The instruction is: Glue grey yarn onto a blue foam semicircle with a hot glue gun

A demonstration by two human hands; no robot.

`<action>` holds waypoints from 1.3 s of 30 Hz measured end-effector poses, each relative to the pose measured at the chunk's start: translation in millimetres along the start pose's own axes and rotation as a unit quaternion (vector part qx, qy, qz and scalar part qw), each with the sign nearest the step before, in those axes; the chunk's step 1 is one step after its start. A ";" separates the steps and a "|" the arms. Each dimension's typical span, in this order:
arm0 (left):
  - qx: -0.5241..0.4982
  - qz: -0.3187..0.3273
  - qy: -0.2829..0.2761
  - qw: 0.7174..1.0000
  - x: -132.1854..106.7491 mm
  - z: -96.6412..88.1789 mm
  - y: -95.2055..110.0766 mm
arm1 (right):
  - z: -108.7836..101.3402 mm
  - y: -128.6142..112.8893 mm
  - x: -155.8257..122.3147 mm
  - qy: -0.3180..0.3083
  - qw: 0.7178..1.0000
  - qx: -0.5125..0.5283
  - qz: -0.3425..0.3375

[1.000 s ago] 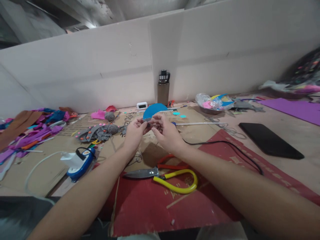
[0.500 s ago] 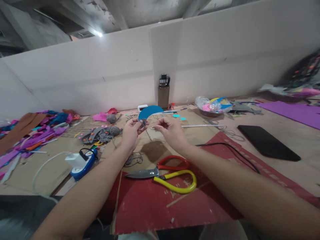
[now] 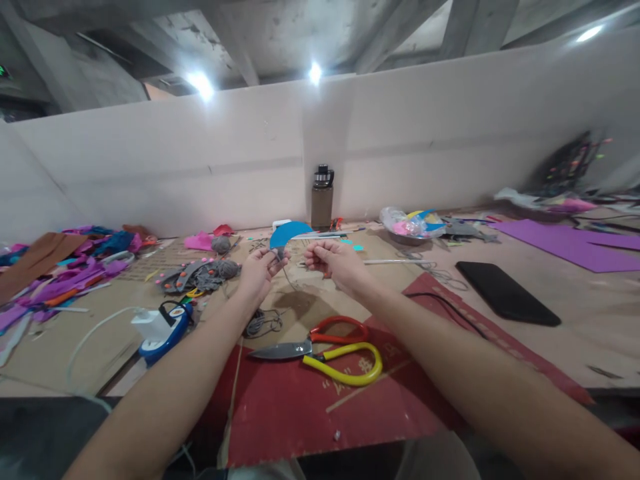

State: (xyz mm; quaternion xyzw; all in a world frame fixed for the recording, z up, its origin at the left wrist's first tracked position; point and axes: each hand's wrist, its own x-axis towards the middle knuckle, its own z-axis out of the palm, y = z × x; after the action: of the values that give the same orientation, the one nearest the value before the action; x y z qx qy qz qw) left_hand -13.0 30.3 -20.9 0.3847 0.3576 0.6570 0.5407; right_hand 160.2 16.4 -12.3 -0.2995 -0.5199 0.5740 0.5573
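My left hand point(image 3: 260, 272) pinches a blue curved piece point(image 3: 289, 233) of thin sheet material near its lower end. Grey yarn point(image 3: 280, 253) shows at that end, and a loose strand hangs below the fingers. Close by on the right, my right hand point(image 3: 330, 259) is closed in a pinch; whatever lies between its fingertips is too small to make out. Nearer me lie scissors point(image 3: 345, 350) with one red and one yellow handle. A loose tangle of grey yarn point(image 3: 263, 323) rests beside my left forearm.
A brown bottle point(image 3: 322, 203) stands against the wall. To the left are a blue power strip point(image 3: 165, 337), grey yarn pieces point(image 3: 200, 275) and colourful scraps point(image 3: 83, 270). On the right lie a black phone point(image 3: 505, 292), a purple sheet point(image 3: 565, 243) and a bowl of scraps point(image 3: 410, 237).
My right hand's fingers have curled further closed. The blue piece now appears tilted differently and slightly lower left. The whole view has shifted a little, showing more ceiling.
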 end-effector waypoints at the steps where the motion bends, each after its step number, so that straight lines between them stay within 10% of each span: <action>1: 0.001 0.000 -0.001 1.000 -0.2 0.2 -0.5 | -0.4 0.4 -0.4 -0.025 1.000 0.012 0.007; 6: 0.029 0.027 -0.012 0.999 -0.7 0.3 -4.0 | 1.4 -0.6 -7.4 -0.113 0.976 -0.170 -0.070; 12: 0.100 0.037 -0.046 0.993 -8.2 5.9 -9.8 | 2.1 -8.0 -15.2 -0.027 0.893 -0.387 -0.229; 26: 0.185 0.029 -0.089 0.978 -19.9 16.8 -7.1 | -1.6 -8.9 -18.7 0.064 0.747 -0.568 -0.339; 32: 0.302 0.094 -0.168 0.934 -30.5 21.7 -7.9 | -4.6 -7.1 -17.0 0.034 0.739 -0.583 -0.337; 39: 0.306 0.078 -0.157 0.936 -36.3 26.1 -8.8 | -1.6 -14.2 -14.7 0.072 0.816 -0.515 -0.250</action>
State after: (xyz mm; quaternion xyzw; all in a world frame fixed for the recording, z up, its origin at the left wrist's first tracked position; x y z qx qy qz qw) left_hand 18.4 -2.7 -21.3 0.6564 0.4208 0.4870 0.3935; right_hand 169.3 0.5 -3.0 -0.4427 -0.7554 0.0397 0.4815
